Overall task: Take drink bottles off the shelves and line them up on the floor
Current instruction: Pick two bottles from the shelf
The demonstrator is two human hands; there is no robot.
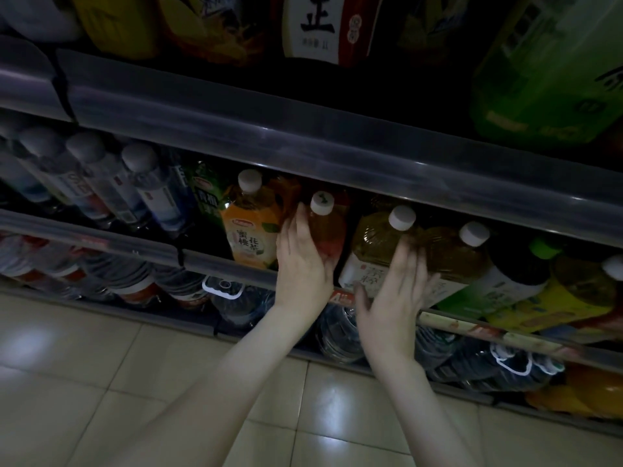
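Grips with left hand [303, 264] the white-capped reddish drink bottle [328, 230] on the middle shelf [215, 261], fingers [296, 227] pressed together along its side. Touches the amber tea bottle [374, 241] just beside with right hand [392, 298], fingers spread.

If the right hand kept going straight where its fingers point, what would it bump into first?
Most likely the amber bottle with the white label: the right hand points into the shelf and its fingers overlap that bottle's side. Whether they touch it is unclear.
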